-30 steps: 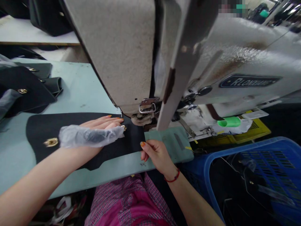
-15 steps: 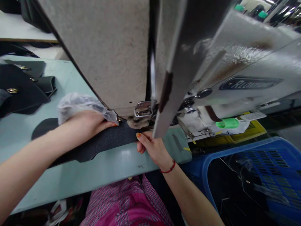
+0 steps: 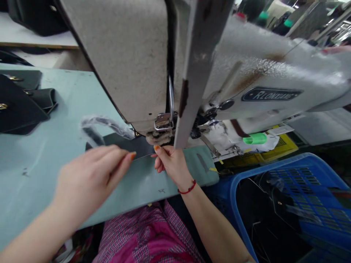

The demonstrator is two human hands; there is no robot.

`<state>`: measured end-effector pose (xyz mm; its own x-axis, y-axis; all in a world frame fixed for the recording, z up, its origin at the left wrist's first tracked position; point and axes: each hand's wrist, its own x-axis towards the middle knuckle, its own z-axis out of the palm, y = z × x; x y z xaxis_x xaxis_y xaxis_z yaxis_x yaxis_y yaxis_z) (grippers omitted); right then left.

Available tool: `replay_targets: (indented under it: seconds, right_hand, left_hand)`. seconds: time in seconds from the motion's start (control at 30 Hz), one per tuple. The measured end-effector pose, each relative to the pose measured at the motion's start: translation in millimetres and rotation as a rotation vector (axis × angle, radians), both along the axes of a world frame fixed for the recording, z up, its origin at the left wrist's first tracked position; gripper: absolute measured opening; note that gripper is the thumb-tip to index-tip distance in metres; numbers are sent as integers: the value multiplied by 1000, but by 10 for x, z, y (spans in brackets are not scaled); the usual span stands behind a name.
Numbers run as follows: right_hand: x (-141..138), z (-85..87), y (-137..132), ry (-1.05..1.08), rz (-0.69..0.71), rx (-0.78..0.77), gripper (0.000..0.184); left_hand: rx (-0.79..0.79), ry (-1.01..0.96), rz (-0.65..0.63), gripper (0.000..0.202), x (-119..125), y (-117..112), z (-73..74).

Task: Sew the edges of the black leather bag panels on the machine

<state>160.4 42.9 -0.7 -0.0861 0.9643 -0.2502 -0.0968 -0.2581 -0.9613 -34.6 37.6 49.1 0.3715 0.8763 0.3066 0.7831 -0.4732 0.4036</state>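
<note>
Black leatherette bag panel (image 3: 127, 144) lies on the pale green bench (image 3: 33, 164), its end under the steel presser foot (image 3: 159, 138); right hand (image 3: 171, 164) apparently pinches it there, steadying it; left hand (image 3: 91, 180) is clear, fingers apart.

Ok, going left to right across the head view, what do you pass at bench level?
Black bag pieces with gold-coloured fittings, left hand, right hand, blue plastic crate

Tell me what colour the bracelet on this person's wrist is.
Red: a thin red bracelet on the right wrist, seen best in the head view.
</note>
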Motion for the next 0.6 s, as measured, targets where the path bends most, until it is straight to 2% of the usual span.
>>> replay_targets:
  seconds: [0.03,0.1,0.17,0.23,0.3,0.4,0.47,0.6]
  right_hand:
    - [0,9,-5,-3,-2,4,51]
    - [0,18,-16,-5,-13,25,51]
    - [-3,18,-27,-5,-28,49,50]
    - [-8,14,-35,-12,-34,59,48]
    - [-14,13,-40,-25,-39,57,45]
    - [-16,30,-44,-77,-57,69,39]
    - [-11,52,-49,-136,-63,96,36]
    - [5,79,-129,-174,-74,142,31]
  left_hand:
    - [-137,-179,-81,30,99,-156,-95]
    - [-587,-570,-72,35,304,-357,-340]
    - [-985,-1035,28,38,478,-373,-574]
    - [-1172,-1395,61,45,589,-243,-720]
    - [-1209,-1531,57,53,640,-64,-767]
    - [-1172,-1473,200,52,656,122,-758]
    - [-1119,-1413,286,45,654,164,-768]
    - [-1039,-1314,344,38,637,164,-811]
